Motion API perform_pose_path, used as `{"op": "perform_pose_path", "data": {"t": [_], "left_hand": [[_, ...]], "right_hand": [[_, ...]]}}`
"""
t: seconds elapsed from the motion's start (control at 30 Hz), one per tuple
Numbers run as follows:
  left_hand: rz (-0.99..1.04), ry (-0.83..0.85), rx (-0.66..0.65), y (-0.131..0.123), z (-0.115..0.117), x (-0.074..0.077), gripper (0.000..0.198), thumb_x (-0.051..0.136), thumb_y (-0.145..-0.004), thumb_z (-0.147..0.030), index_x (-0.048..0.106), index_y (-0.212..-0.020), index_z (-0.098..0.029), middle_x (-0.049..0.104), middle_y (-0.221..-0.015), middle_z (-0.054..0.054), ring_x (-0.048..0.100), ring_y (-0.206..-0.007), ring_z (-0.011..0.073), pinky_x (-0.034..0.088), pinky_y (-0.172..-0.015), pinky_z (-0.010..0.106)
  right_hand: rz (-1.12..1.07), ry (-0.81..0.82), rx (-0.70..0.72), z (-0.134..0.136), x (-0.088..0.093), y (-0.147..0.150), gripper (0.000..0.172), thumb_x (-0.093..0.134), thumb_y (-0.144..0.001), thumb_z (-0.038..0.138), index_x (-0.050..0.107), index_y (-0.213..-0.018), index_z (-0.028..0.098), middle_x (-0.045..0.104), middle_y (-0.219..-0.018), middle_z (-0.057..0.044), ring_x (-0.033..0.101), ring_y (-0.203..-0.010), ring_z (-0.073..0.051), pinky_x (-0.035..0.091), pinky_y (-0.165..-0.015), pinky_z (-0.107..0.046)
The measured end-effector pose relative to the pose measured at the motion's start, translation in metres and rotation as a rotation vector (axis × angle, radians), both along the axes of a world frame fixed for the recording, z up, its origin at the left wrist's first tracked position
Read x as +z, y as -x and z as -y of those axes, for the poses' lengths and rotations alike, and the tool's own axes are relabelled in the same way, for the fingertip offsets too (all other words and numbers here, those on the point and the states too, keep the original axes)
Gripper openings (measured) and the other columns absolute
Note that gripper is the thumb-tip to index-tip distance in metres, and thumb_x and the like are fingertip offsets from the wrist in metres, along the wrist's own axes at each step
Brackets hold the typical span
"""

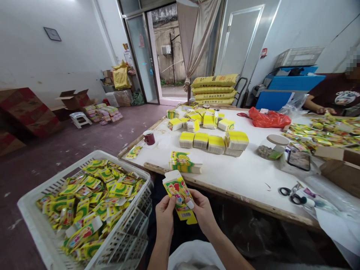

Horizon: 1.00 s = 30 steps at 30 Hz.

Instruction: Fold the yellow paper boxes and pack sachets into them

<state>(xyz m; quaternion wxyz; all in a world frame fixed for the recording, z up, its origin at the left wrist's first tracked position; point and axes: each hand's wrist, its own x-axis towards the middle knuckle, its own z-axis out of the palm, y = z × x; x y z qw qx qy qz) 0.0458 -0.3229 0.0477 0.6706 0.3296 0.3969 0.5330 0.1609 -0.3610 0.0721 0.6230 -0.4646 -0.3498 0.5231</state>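
A yellow and green printed carton (pixel 177 189) is held upright between my two hands, its top and bottom flaps open. My left hand (pixel 165 213) pinches its left edge. The fingers of my right hand (pixel 200 205) grip its right side low down. Just beyond, near the table's edge, lies a stack of flat cartons (pixel 184 162). To my left, a white crate (pixel 97 155) holds many filled yellow packets (pixel 84 202). Below my hands is a white bag or tub (pixel 195 255), partly cut off by the frame.
On the white table (pixel 152 155) are bundled carton stacks (pixel 201 140), a dark red mug (pixel 149 138), scissors (pixel 294 195), a jar (pixel 270 146), a phone (pixel 299 159) and a red bag (pixel 268 118). Another person's hand (pixel 327 111) is beside packets at the far right.
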Motion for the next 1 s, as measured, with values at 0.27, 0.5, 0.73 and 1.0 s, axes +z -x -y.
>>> {"op": "perform_pose_path", "data": {"t": [0.27,0.5,0.73,1.0], "left_hand": [[-0.060,-0.070,0.204,0.015,-0.012,0.006,0.045,0.080,-0.071,-0.052,0.073,-0.098,-0.017,0.075,-0.100,0.009,0.070,-0.089,0.0198,0.055,-0.080,0.030],[-0.338,-0.314,0.318,0.033,-0.007,0.014,0.031,0.076,-0.078,-0.044,0.072,-0.097,-0.019,0.071,-0.099,0.007,0.066,-0.092,0.0209,0.052,-0.086,0.031],[-0.686,-0.534,0.316,0.049,-0.007,0.027,0.015,0.073,-0.079,-0.032,0.075,-0.092,-0.024,0.069,-0.099,0.007,0.064,-0.097,0.0247,0.047,-0.094,0.036],[-0.730,-0.350,-0.439,0.038,-0.031,-0.002,0.086,0.095,-0.047,-0.033,0.065,-0.127,-0.024,0.071,-0.120,0.013,0.066,-0.108,0.0340,0.051,-0.094,0.043]], "right_hand": [[0.420,-0.115,-0.113,-0.006,-0.006,-0.024,0.023,0.068,-0.082,0.029,0.071,-0.103,0.020,0.071,-0.092,-0.006,0.066,-0.082,-0.020,0.055,-0.076,-0.033],[1.131,-0.374,0.002,-0.010,-0.016,-0.046,0.037,0.048,-0.087,0.003,0.069,-0.111,0.024,0.069,-0.096,-0.007,0.062,-0.089,-0.020,0.052,-0.080,-0.033],[1.264,-0.377,0.130,-0.017,-0.023,-0.052,0.041,0.045,-0.090,0.001,0.070,-0.112,0.024,0.067,-0.090,-0.006,0.055,-0.084,-0.019,0.046,-0.081,-0.034],[1.369,-0.447,0.372,-0.022,-0.008,-0.039,0.025,0.054,-0.091,0.010,0.071,-0.099,0.027,0.065,-0.085,-0.003,0.051,-0.083,-0.019,0.042,-0.084,-0.036]]}}
